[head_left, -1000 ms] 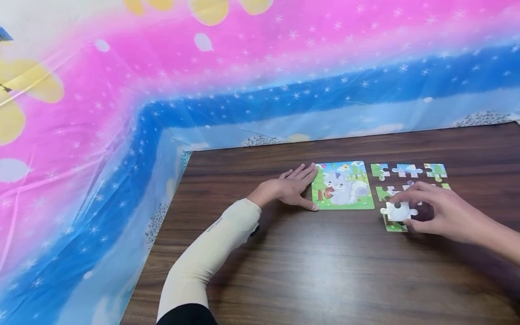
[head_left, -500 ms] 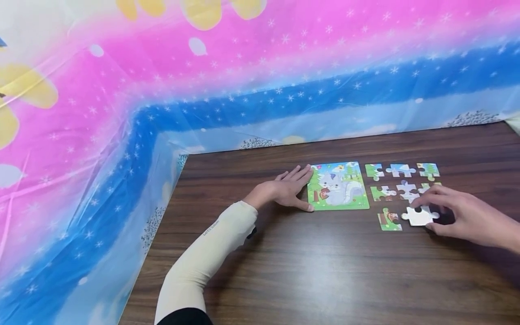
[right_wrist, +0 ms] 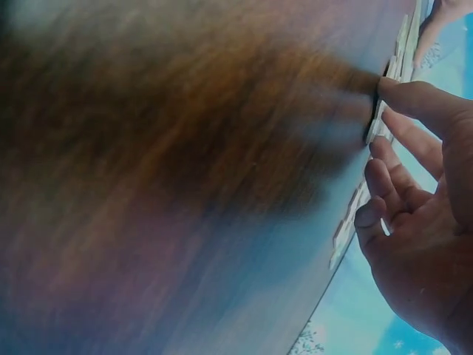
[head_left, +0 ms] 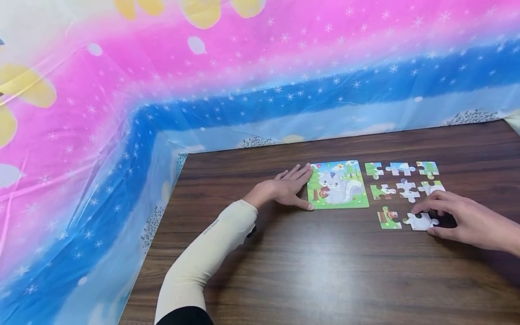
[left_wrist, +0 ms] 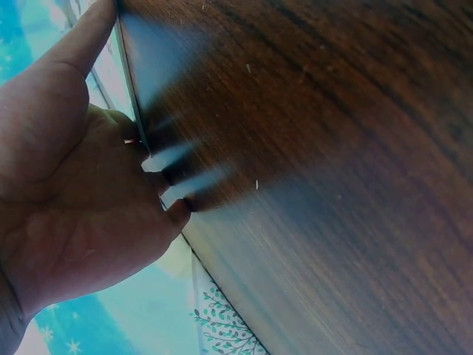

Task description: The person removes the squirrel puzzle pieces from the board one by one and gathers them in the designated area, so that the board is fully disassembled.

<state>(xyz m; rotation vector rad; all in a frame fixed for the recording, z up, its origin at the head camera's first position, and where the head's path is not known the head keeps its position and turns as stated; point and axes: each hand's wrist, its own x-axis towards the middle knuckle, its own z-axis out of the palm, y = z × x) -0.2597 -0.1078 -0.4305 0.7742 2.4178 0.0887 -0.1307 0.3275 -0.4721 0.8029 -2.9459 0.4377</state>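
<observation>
A square picture board (head_left: pixel 338 185) with a grey squirrel on it lies flat on the table. My left hand (head_left: pixel 290 187) rests at its left edge, fingers straight and thumb spread. To the board's right, jigsaw pieces lie in rows. My right hand (head_left: pixel 467 219) pinches a mostly white jigsaw piece (head_left: pixel 420 221) between thumb and fingers, low over the table in the bottom row. Left of that piece lies a green and brown jigsaw piece (head_left: pixel 390 218). In the right wrist view, my right hand (right_wrist: pixel 429 177) has its thumb and index finger at the thin edge of a piece.
Several separate jigsaw pieces fill two rows above, among them a tree piece (head_left: pixel 428 169) at top right and a squirrel-head piece (head_left: pixel 407 190) in the middle. The dark wooden table (head_left: pixel 308 262) ends at a pink and blue cloth backdrop (head_left: pixel 260 81).
My right hand has carried the white piece rightward from over the green and brown piece and lowered it beside that piece. My left hand has stayed at the board.
</observation>
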